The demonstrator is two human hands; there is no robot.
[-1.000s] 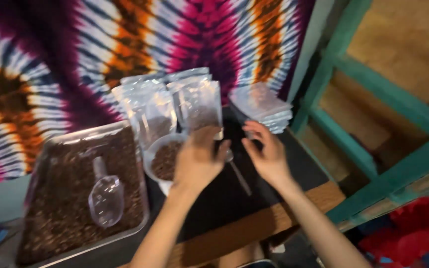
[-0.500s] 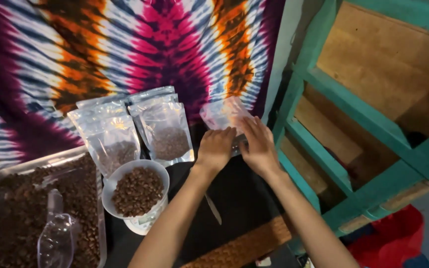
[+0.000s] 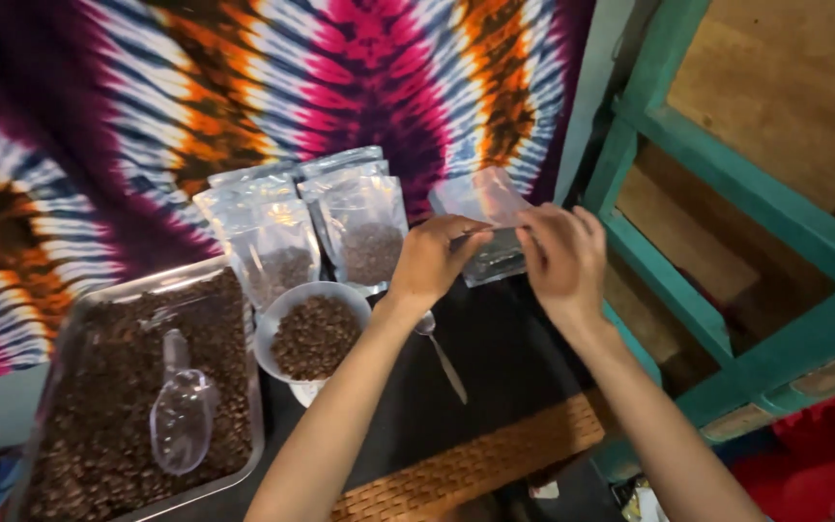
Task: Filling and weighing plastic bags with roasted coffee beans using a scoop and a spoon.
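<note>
An empty clear pouch (image 3: 488, 208) is pinched at its near edge between the left hand (image 3: 434, 259) and the right hand (image 3: 562, 259), its long axis running left to right, above the stack at the table's far right, right of the filled pouches (image 3: 364, 232).

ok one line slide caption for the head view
Both hands, left and right, hold an empty clear pouch above a bowl of coffee beans.

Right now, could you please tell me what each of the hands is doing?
Left hand: closed, pinching the clear empty plastic pouch by its left edge.
Right hand: closed, gripping the same pouch's right edge.
</note>
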